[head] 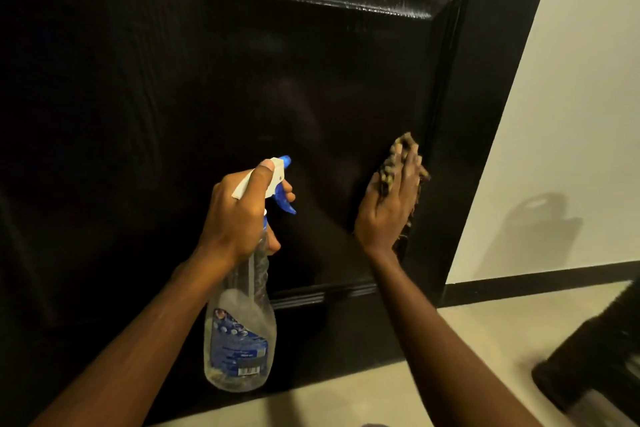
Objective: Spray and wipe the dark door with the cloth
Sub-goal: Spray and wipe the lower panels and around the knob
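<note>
The spray bottle (239,333) hangs low in the centre of the frame. Its blue label carries a barcode, but the print is too blurred to read. The left hand (242,215) grips its neck, thumb over the white head. Centre right, the right hand (388,208) presses the cloth (398,156) with flat fingers against the dark door (207,80), by the panel's right moulding. Pale wall (571,114) and floor (415,374) lie open to the right. A dark blurred object (606,357) is cut off at the lower right.

Door (207,80): glossy black, faint grain. Bottle (242,333): clear, blue printed label; white head, blue trigger (287,206) and nozzle. Cloth (401,149): mottled tan and dark brown. Wall (571,114): off-white. Skirting (536,281): black. Floor (450,374): pale beige.
</note>
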